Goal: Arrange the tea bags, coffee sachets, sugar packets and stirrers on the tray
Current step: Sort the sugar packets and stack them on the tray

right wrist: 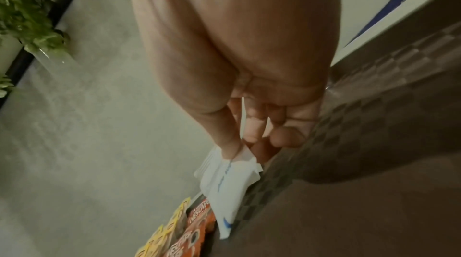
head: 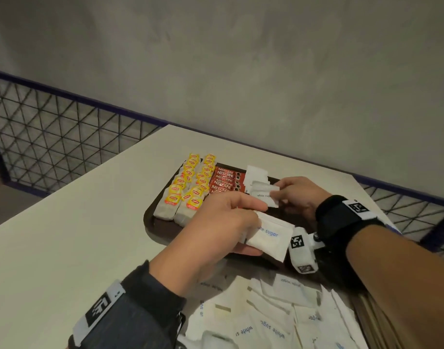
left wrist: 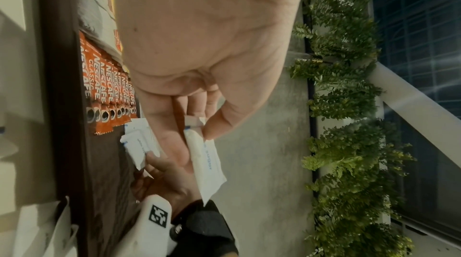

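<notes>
Over the tray (head: 150, 222) both hands' fingers pinch sugar packets — left hand (head: 216, 230), right hand (head: 299, 195)

Both my hands over the tray (head: 150, 224): left hand (head: 217, 222) pinching a sugar packet (head: 268, 236) above its near edge, right hand (head: 295, 195) pinching another sugar packet (head: 263, 193) farther in, wrists level.

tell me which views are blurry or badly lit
Head view: dim, fairly sharp, the tea bags readable. Left wrist view: sideways, the left hand filling the frame, glare streak at right. Right wrist view: softest, the sugar packet smeared, tray in shadow.
</notes>
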Demonstrator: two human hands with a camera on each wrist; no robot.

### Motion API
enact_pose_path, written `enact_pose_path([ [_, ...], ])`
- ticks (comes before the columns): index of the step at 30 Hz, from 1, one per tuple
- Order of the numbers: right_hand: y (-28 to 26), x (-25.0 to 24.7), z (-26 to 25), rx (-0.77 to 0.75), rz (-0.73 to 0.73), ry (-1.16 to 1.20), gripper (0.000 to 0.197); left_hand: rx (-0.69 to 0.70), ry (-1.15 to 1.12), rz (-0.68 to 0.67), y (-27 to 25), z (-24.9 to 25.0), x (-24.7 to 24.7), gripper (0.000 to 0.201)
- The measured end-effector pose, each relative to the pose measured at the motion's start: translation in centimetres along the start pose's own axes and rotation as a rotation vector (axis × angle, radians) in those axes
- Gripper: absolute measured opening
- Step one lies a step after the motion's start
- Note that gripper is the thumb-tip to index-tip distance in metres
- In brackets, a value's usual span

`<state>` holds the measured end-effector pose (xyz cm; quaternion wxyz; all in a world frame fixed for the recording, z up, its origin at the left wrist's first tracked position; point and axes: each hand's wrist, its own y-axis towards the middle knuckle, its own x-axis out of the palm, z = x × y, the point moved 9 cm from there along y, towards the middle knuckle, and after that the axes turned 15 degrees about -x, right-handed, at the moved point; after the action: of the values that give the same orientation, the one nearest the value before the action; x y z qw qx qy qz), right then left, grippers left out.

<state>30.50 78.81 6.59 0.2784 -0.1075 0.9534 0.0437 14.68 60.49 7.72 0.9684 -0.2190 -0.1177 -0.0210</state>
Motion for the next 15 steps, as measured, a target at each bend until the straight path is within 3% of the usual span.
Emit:
enact_pose_path([
  [5,1.2,1.0,0.3,0.037,-0.042,-0.055,0.025,0.013,-0.038,-0.013,0.2,0.1,-0.1,0.031],
  [12,2.8,2.3,-0.7,-0.043,-0.193,-0.349,0.072,0.030,-0.066,0.015,0.7,0.1,-0.6,0.034],
  [15,3.3,2.6,-1.1,-0.057,-0.209,-0.450,0.077,0.024,-0.057,0.035,0.7,0.0,-0.7,0.035],
])
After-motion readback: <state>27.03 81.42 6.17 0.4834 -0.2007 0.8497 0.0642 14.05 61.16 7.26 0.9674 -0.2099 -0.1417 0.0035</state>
